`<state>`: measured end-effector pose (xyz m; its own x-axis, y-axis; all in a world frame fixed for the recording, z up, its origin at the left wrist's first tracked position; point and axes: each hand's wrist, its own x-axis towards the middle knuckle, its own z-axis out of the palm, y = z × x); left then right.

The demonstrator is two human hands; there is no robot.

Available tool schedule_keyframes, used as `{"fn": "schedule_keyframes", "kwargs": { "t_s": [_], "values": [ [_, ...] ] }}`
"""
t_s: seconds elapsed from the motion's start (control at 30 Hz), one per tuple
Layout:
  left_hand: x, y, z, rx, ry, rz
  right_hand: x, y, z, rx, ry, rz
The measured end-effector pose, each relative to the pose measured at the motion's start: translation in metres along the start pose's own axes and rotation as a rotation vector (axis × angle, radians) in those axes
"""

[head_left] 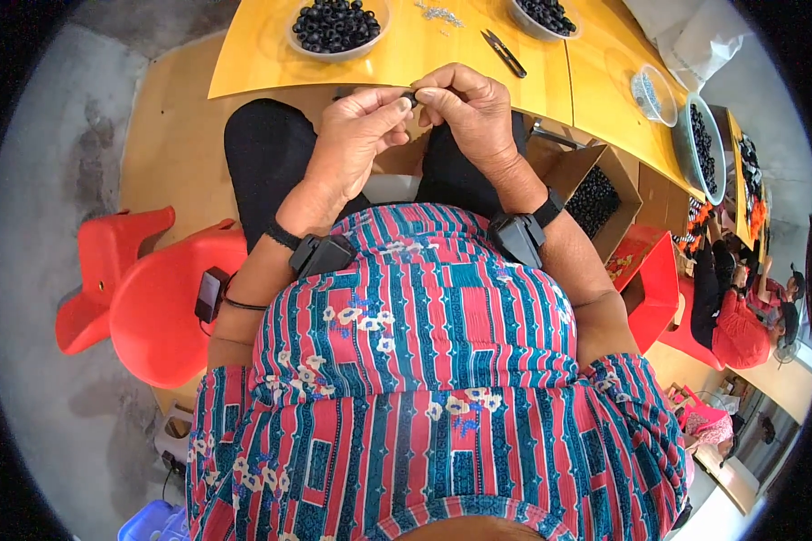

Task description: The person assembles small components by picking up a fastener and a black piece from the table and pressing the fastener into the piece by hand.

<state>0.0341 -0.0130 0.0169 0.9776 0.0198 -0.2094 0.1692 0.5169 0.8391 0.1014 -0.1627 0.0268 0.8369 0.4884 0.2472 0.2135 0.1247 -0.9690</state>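
Observation:
Just in front of the table's edge, my left hand [359, 126] and my right hand [476, 115] meet with their fingertips pinched together. Between them is a small round black piece [410, 97], partly covered by the fingers; it looks like the black pieces [334, 25] heaped in a clear plastic bowl [384, 38] just beyond. Black-handled thread snips [505, 56] lie on the yellow table [415, 59], a short way past my right hand. Some tiny clear or silvery bits [440, 13] are scattered near the bowl.
Another clear bowl of black pieces [550, 16] stands at the far right, with a small clear tub [653, 96] and a pale green basin [680, 149] further along. Below the table sits a cardboard box [624, 162] of black pieces. Red chairs [167, 307] flank me; people [749, 329] sit at right.

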Motion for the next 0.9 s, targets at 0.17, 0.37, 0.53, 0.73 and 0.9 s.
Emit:
{"fn": "schedule_keyframes", "kwargs": {
  "t_s": [0.17, 0.37, 0.53, 0.73, 0.9],
  "values": [
    [-0.0013, -0.0005, -0.0019, -0.010, -0.035, -0.011, 0.0029, -0.0035, -0.0013, -0.131, -0.035, -0.092],
    [-0.0019, -0.0008, -0.0038, -0.061, -0.045, -0.018, 0.0066, -0.0023, -0.0036, -0.117, -0.050, -0.058],
    [-0.0026, 0.0003, -0.0024, -0.029, -0.030, -0.011, 0.0068, -0.0027, -0.0069, -0.123, -0.071, -0.040],
    [-0.0011, -0.0024, -0.0035, -0.015, -0.001, 0.022, 0.0058, -0.0027, -0.0041, -0.062, -0.061, 0.033],
    [0.0003, -0.0048, -0.0026, -0.024, 0.012, 0.026, 0.0038, 0.0011, -0.0036, 0.057, -0.013, 0.148]
  ]
}}
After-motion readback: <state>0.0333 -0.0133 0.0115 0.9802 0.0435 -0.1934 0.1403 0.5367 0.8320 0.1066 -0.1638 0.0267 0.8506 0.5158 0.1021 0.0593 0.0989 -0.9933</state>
